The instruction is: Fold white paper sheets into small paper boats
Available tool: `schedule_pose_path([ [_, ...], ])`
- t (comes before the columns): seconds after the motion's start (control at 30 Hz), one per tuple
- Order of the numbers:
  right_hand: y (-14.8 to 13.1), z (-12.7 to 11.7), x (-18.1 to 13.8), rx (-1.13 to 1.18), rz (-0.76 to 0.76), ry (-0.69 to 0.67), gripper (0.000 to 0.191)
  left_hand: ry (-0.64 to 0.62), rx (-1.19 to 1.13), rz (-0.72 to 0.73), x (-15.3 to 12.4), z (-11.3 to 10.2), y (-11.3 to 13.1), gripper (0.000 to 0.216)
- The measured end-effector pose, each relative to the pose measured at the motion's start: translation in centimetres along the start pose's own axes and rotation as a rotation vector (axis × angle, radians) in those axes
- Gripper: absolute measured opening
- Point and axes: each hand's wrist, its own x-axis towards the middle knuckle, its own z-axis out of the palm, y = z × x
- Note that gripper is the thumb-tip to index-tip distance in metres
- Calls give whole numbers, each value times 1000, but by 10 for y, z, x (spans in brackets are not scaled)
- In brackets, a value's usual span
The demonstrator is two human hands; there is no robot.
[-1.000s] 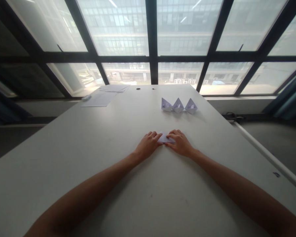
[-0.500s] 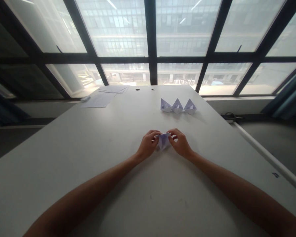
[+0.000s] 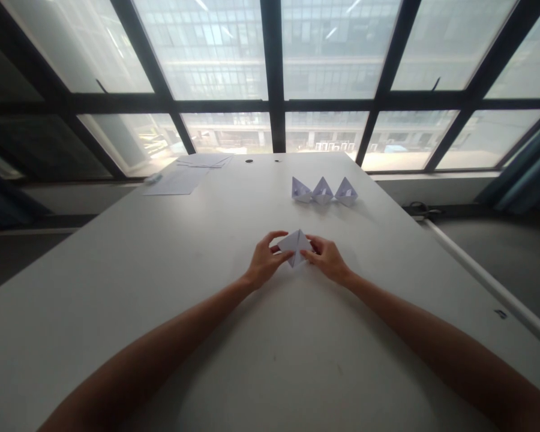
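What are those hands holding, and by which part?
A small folded paper: the left hand pinches its left side, the right hand its right side.

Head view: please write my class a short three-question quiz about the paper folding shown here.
1. True or false: only the left hand holds the folded paper.
2. How many paper boats stand in the row beyond the hands? A two, B three, C five.
3. Fill in: the loose sheets lie near the far ___ corner of the table.
Key: 1 false, the right hand grips it too; 2 B; 3 left.
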Motion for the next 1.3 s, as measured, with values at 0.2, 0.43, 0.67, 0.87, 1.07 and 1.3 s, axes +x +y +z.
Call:
schedule_pose_path([
  [0.2,-2,-3,-1,-2,37,-111,32,-197,239,-82,2,-1,5,38],
  [0.43,-9,1,-3,60,79,-39,45,-177,110,-144,-3,1,11,41],
  [0.67,-10,-4,-2,161,75,253,36,110,-200,-193,2,-5,3,39],
  [0.87,-9,-11,3,263,68,346,24,236,-611,-184,21,-24,-14,30],
  [1.07,-11,-2,-6,156,-83,276,23,-8,-643,-323,14,-19,0,38],
  [1.3,-14,6,-17,-134,-138,92,20,-122,-579,-280,2,-4,10,29],
])
